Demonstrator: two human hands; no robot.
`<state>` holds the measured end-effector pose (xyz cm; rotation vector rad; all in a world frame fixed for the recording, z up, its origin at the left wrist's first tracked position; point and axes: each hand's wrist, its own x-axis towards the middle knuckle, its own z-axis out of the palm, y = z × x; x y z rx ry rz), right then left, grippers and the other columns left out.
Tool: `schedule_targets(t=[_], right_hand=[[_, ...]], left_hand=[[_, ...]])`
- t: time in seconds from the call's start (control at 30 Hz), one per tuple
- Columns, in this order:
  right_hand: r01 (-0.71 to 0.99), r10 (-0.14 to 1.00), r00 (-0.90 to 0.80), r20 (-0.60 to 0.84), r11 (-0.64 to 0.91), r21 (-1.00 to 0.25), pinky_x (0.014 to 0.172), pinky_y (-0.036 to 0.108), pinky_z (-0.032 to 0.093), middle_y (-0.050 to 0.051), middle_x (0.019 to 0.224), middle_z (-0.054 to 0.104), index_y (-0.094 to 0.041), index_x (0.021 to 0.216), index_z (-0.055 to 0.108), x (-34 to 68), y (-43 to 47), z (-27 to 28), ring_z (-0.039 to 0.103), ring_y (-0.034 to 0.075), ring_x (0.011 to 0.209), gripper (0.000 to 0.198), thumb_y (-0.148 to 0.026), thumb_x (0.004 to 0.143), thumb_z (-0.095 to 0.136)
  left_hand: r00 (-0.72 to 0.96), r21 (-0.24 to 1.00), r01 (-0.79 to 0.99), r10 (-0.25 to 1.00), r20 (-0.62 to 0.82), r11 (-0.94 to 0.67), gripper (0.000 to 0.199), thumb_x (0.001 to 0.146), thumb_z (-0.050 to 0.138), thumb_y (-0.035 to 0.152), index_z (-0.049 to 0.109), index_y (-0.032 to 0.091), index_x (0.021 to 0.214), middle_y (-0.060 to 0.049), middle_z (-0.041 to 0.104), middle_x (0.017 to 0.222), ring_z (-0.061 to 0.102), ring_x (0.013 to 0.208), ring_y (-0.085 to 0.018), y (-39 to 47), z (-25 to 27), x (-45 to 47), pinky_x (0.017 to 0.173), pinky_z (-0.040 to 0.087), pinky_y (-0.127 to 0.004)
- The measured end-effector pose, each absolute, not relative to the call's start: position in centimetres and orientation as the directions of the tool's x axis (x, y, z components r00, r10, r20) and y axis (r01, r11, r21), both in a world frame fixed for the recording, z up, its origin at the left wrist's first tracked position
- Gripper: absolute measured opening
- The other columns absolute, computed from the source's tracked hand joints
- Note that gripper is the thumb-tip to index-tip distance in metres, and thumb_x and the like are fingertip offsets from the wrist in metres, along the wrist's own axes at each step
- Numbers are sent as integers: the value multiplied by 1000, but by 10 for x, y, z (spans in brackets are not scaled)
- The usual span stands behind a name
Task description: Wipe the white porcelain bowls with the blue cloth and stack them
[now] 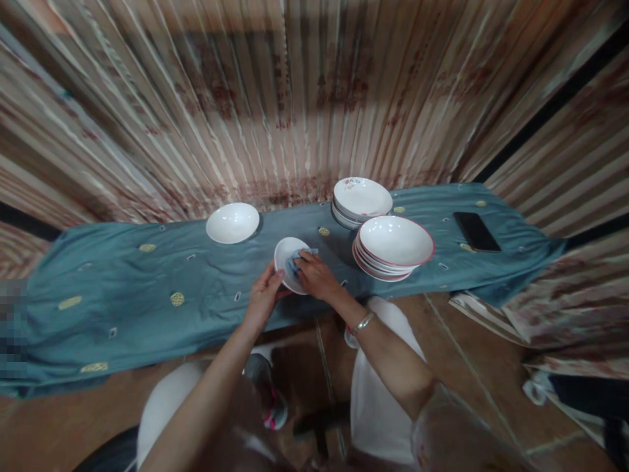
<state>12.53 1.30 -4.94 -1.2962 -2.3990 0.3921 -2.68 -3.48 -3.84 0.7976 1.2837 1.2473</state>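
Note:
A small white bowl point(284, 252) is tilted above the front half of the cloth-covered table, its inside facing me. My left hand point(266, 289) grips its lower left rim, thumb on the rim and fingers underneath. Inside the bowl, my right hand point(314, 275) presses a bluish-grey cloth point(293, 263) against the surface, fingers closed on it. Farther back on the left, a wider white bowl point(232, 223) stands alone. Right of my hands is a stack of white bowls with red rims point(396, 241).
Behind the red-rimmed stack stands another stack of flower-patterned white dishes point(362, 196). A black phone point(476, 231) lies at the right on the teal tablecloth point(142, 288). Striped curtains point(304, 98) hang right behind the table. My knees are below its front edge.

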Motion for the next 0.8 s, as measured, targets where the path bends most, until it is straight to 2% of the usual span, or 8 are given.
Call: schedule_targets(t=[0.07, 0.17, 0.3, 0.4, 0.53, 0.67, 0.73, 0.8], right_hand=[[715, 837, -520, 173, 537, -447, 105, 39, 41, 15, 125, 61, -12, 110, 65, 129, 11, -51, 55, 24, 116, 24, -14, 91, 50], [635, 821, -553, 141, 525, -567, 97, 35, 45, 11, 112, 67, -15, 104, 67, 134, 9, -53, 60, 21, 106, 19, -19, 92, 53], [405, 778, -613, 137, 458, -791, 79, 26, 47, 3, 91, 68, -17, 95, 68, 138, 5, -52, 61, 15, 86, 22, -27, 96, 49], [260, 761, -629, 160, 400, -879, 71, 23, 45, -1, 84, 65, -16, 96, 67, 139, 0, -50, 58, 13, 78, 22, -34, 93, 56], [324, 774, -597, 212, 474, -819, 74, 25, 45, 2, 92, 66, -15, 106, 65, 139, -9, -46, 59, 15, 81, 28, -33, 84, 69], [408, 742, -616, 264, 588, -698, 83, 30, 46, 7, 98, 69, -16, 107, 65, 140, -17, -38, 62, 19, 91, 21, -26, 89, 62], [439, 733, -619, 282, 621, -649, 87, 31, 46, 8, 102, 69, -16, 108, 65, 142, -17, -35, 62, 21, 95, 20, -25, 91, 59], [463, 732, -612, 299, 638, -616, 88, 32, 46, 8, 102, 70, -17, 108, 65, 145, -16, -33, 62, 21, 97, 19, -25, 93, 56]], left_hand=[[-156, 949, -229, 954, -256, 217, 71, 64, 78, 49, 62, 19, 127, -9, 71, 108, 66, 93, -23, -34, -38, -26, 73, 60, -34], [-155, 947, -235, 953, -259, 219, 73, 62, 79, 50, 62, 19, 125, -9, 70, 111, 66, 91, -21, -35, -36, -25, 70, 60, -32], [-157, 957, -213, 959, -234, 198, 67, 63, 78, 52, 65, 20, 121, -8, 68, 117, 66, 93, -20, -35, -35, -25, 67, 58, -27], [-178, 957, -203, 953, -245, 208, 65, 62, 79, 52, 66, 21, 118, -8, 69, 116, 67, 89, -19, -35, -35, -25, 60, 56, -22], [-195, 949, -215, 942, -272, 230, 71, 62, 79, 51, 63, 21, 124, -8, 71, 108, 67, 83, -18, -32, -40, -25, 57, 54, -21], [-217, 964, -134, 942, -256, 231, 89, 72, 71, 52, 35, 22, 147, -13, 67, 119, 67, 97, -24, -30, -46, -30, 73, 58, -33], [-254, 991, 58, 962, -100, 118, 92, 77, 67, 51, 23, 24, 153, -16, 55, 138, 59, 119, -27, -30, -44, -35, 91, 53, -40], [-218, 925, 370, 960, 175, -85, 85, 79, 66, 49, 28, 27, 151, -13, 32, 156, 33, 142, -29, -30, -39, -41, 110, 36, -44]])
